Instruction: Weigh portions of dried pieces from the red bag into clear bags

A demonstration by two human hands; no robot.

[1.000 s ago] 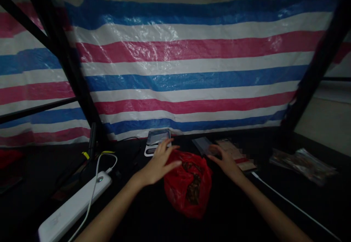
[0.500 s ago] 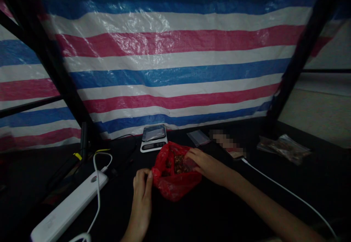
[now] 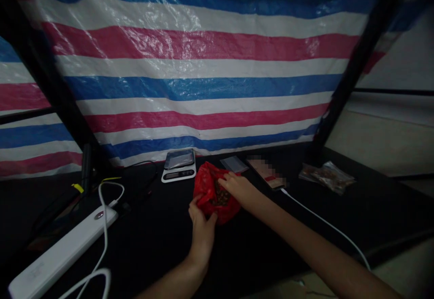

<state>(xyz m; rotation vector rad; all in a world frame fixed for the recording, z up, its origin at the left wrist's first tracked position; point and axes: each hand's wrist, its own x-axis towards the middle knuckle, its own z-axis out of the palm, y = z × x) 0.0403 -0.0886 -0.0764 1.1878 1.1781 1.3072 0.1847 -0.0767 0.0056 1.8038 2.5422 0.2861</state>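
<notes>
Left hand (image 3: 201, 224) grips red bag (image 3: 209, 190); right hand (image 3: 237, 187) fingers inside; scale (image 3: 179, 172) display unreadable, perhaps too dim.

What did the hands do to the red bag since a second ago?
Both hands closed in on the red bag. The left hand now grips its near edge; the right hand reaches into its open mouth. The scale and power strip stayed put.

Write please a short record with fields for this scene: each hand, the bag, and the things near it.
left hand: grips near edge of crumpled red plastic bag
right hand: fingers at the bag's open mouth
bag contents: dark brown bits, kind unclear
behind bag: small white digital scale, flat clear plastic pouch
left side: long white power strip
surface: black table
</notes>
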